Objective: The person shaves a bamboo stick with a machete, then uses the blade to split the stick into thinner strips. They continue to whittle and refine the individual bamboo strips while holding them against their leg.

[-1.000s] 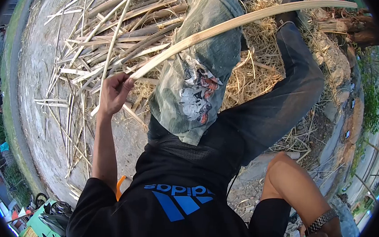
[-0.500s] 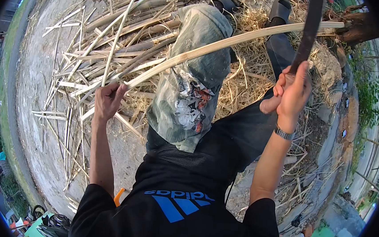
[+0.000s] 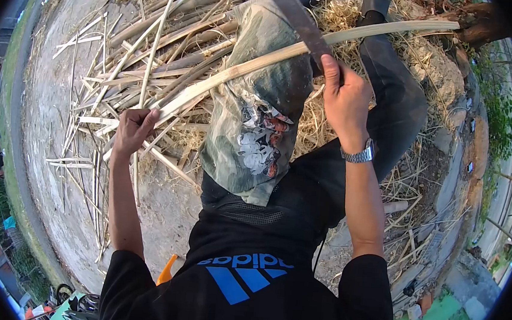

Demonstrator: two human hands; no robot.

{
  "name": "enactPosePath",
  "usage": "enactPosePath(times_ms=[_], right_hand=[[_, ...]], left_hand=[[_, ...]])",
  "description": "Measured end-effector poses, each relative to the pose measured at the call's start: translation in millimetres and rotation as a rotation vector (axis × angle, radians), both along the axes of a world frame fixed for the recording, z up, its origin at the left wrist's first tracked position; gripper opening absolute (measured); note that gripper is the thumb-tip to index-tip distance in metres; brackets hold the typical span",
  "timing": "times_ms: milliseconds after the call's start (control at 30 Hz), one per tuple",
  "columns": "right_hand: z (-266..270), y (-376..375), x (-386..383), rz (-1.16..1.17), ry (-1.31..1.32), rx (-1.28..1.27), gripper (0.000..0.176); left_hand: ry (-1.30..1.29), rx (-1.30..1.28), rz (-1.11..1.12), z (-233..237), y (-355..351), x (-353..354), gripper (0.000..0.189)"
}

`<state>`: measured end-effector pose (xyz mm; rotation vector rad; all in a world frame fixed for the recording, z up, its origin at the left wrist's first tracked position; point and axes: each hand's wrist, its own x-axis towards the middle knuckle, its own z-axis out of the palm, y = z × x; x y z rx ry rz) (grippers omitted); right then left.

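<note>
1. While the left hand (image 3: 132,131) pinches the near end of the long pale strip (image 3: 239,70) between thumb and curled fingers, the strip slants across the cloth-covered leg (image 3: 227,143).
2. Right hand (image 3: 346,101): closed round the base of the dark blade (image 3: 297,16), thumb extended along it; grip partly hidden.
3. Blade crosses above strip in view; contact cannot be told.
4. Strip's far end: near the brown wood (image 3: 478,27).
5. Loose strips (image 3: 154,74) lie on the ground beyond the left hand.
</note>
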<state>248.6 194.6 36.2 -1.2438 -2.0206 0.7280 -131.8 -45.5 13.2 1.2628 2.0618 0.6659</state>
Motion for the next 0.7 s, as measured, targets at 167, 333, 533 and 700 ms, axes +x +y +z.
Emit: enactPosePath(times_ms=[167, 333, 533, 700], right_hand=[[-1.3, 42.0, 18.4, -0.366, 0.014, -0.022, 0.057], [-16.6, -36.5, -21.8, 0.030, 0.040, 0.001, 0.050], [2.3, 8.8, 3.3, -0.200, 0.059, 0.075, 0.052], [-8.3, 10.6, -4.7, -0.193, -0.049, 0.025, 0.056]], left_hand=[[-0.016, -0.025, -0.010, 1.7, 10.9, 16.5, 0.066], [0.013, 0.026, -0.028, 14.5, 36.4, 57.6, 0.066], [-0.109, 0.007, 0.025, 8.6, 34.3, 67.8, 0.060], [0.033, 0.074, 0.021, 18.8, 64.5, 92.5, 0.065]])
